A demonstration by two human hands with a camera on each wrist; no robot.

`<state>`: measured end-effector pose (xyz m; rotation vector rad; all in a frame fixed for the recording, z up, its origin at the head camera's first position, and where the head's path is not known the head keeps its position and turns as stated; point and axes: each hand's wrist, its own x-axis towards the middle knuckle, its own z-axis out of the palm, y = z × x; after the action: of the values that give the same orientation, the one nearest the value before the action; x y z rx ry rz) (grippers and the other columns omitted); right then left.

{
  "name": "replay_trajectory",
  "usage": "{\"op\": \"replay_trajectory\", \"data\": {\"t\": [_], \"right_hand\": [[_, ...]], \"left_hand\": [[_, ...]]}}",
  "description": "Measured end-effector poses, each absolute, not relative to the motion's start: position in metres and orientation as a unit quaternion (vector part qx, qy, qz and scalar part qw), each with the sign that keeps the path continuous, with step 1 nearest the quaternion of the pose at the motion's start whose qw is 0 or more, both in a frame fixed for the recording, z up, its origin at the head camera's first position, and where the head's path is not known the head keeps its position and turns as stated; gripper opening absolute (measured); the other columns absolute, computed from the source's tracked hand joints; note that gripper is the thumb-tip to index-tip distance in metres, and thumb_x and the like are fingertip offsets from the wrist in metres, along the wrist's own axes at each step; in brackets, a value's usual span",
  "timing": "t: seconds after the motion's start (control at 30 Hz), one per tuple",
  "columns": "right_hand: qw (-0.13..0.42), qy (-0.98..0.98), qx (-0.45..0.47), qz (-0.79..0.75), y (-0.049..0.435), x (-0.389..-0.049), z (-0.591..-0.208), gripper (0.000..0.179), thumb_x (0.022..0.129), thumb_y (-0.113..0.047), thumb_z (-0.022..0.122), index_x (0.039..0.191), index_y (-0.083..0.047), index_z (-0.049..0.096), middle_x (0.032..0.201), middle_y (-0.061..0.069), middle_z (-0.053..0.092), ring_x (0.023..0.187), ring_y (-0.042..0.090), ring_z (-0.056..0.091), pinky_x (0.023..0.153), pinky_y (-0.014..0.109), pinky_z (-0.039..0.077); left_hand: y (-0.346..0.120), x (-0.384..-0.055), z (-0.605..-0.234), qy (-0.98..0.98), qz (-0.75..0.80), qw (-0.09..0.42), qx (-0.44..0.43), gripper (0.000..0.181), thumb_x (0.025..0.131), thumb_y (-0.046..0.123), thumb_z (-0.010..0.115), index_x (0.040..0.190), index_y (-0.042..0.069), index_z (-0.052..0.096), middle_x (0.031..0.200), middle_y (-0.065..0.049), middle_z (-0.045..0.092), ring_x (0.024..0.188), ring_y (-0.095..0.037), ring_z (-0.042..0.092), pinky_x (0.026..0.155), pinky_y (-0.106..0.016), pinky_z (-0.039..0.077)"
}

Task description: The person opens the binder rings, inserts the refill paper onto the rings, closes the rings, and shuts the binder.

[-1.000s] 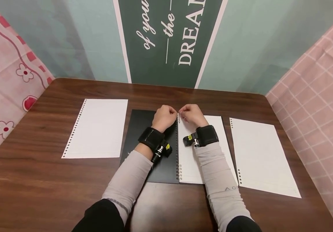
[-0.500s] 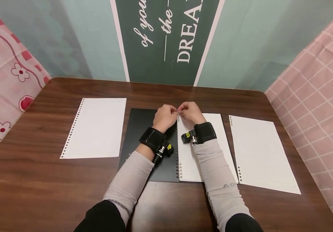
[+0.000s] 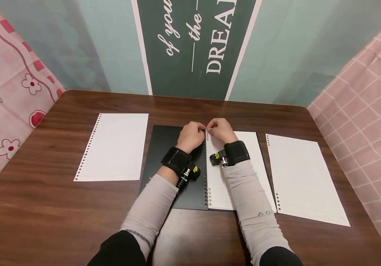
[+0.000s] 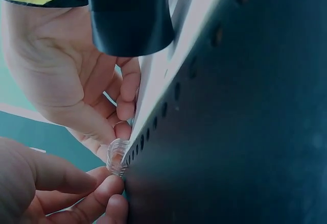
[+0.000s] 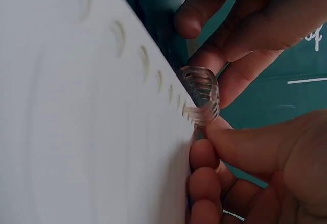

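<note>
A loose-leaf notebook lies open in the head view, its black cover (image 3: 164, 151) on the left and its lined pages (image 3: 218, 177) on the right. At the top of the spine, my left hand (image 3: 189, 137) and right hand (image 3: 222, 131) meet, fingertips close together. The wrist views show a clear plastic binding ring strip (image 5: 207, 94) between them, beside the punched edges. My right thumb and fingers pinch its end against the page edge; my left thumb and fingers pinch its other side. Fingertips partly hide the strip. More clear rings (image 3: 209, 197) sit at the spine's lower end.
One loose punched sheet (image 3: 114, 147) lies to the left of the notebook. Another sheet (image 3: 305, 177) lies to the right, its lower left corner close to the pages. The brown wooden table (image 3: 44, 207) meets hanging fabric at the back and sides.
Both hands stay at the top of the spine, with only slight finger shifts. The whole view has shifted a little; the notebook and sheets have not visibly moved on the table.
</note>
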<state>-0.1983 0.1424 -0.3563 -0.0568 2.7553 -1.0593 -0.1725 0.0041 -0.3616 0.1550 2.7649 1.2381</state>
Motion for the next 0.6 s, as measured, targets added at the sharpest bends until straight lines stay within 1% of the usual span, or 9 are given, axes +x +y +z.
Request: {"op": "replay_trajectory", "data": {"t": [0.2, 0.4, 0.5, 0.6], "right_hand": [[0.094, 0.926, -0.015, -0.365, 0.1424, -0.1986, -0.3574, 0.012, 0.095, -0.002, 0.056, 0.1, 0.004, 0.066, 0.091, 0.014, 0.061, 0.082, 0.022, 0.053, 0.069, 0.024, 0.039], [0.107, 0.926, -0.011, -0.362, 0.1436, -0.1931, -0.3621, 0.012, 0.095, -0.002, 0.055, 0.1, 0.004, 0.066, 0.093, 0.014, 0.061, 0.086, 0.025, 0.054, 0.072, 0.025, 0.039], [0.108, 0.926, -0.009, -0.362, 0.144, -0.1933, -0.3601, 0.013, 0.097, -0.004, 0.055, 0.102, 0.003, 0.065, 0.095, 0.014, 0.06, 0.087, 0.025, 0.053, 0.073, 0.026, 0.04], [0.111, 0.925, -0.004, -0.363, 0.1454, -0.1948, -0.3554, 0.014, 0.098, -0.005, 0.053, 0.104, 0.002, 0.064, 0.093, 0.013, 0.059, 0.083, 0.023, 0.053, 0.071, 0.027, 0.04]], "left_hand": [[0.0047, -0.172, -0.3612, 0.915, 0.397, 0.057, 0.049, 0.031, 0.098, 0.01, 0.05, 0.12, 0.011, 0.071, 0.111, -0.007, 0.072, 0.077, -0.021, 0.061, 0.058, -0.026, 0.038], [0.0053, -0.1685, -0.3664, 0.919, 0.385, 0.072, 0.05, 0.032, 0.097, 0.01, 0.049, 0.121, 0.012, 0.07, 0.11, -0.007, 0.072, 0.073, -0.02, 0.058, 0.055, -0.026, 0.036], [0.0041, -0.1698, -0.365, 0.918, 0.386, 0.064, 0.056, 0.029, 0.097, 0.012, 0.053, 0.119, 0.011, 0.071, 0.106, -0.008, 0.072, 0.07, -0.019, 0.056, 0.055, -0.025, 0.036], [-0.0004, -0.1743, -0.3616, 0.915, 0.394, 0.063, 0.063, 0.026, 0.096, 0.014, 0.058, 0.117, 0.009, 0.072, 0.1, -0.008, 0.072, 0.072, -0.018, 0.058, 0.061, -0.026, 0.039]]}}
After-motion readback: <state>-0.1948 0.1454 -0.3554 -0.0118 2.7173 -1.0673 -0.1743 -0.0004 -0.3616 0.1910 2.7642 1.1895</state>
